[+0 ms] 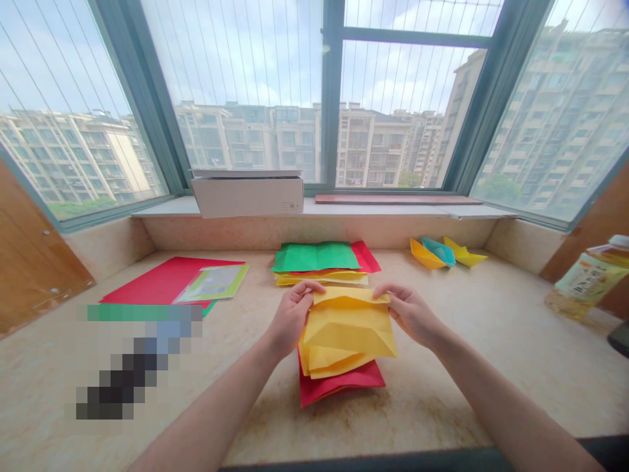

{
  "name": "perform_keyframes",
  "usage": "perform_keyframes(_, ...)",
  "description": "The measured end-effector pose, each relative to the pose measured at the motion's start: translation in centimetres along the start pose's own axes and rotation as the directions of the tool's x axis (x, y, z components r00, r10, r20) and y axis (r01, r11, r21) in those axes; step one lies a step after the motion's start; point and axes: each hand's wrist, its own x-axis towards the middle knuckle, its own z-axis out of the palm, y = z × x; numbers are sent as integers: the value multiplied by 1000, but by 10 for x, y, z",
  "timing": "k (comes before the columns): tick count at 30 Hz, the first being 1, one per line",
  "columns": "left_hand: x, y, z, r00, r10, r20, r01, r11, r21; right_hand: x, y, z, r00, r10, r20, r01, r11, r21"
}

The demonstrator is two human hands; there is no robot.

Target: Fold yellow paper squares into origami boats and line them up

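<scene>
My left hand (293,316) pinches the upper left corner of a creased sheet of yellow paper (351,331). The upper right corner of the same sheet is between the fingers of my right hand (409,313). Fold lines run across the sheet, and its top edge is bent over. More folded yellow paper lies under it, and below that a folded red paper (339,382) pokes out toward me. Just beyond my hands is a stack of folded papers with a green sheet (317,256) on top, and red and yellow ones beneath.
Red paper (152,278) with a clear packet (213,283) on it lies at left, near a pixelated patch. Several folded paper boats (435,253) stand at back right. An oil bottle (592,275) is at far right. A white box (248,195) sits on the window ledge.
</scene>
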Motion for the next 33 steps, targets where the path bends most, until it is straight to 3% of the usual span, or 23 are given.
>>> perform_keyframes(8,-1,2,0,996,79,-41,-74,992,102,-2,1,6,990,-140,8,138,968,-208)
perform_keyframes(19,2,0,2,1000,9,18,-10,996,87,1,-1,3,996,-33,-78,35,999,20)
perform_keyframes(25,3,-4,0,999,4,34,-9,989,146,1,-3,7,997,-52,-65,43,991,-129)
perform_keyframes(33,3,-4,6,1000,9,22,-13,983,185,3,2,12,965,-159,-209,123,977,-176)
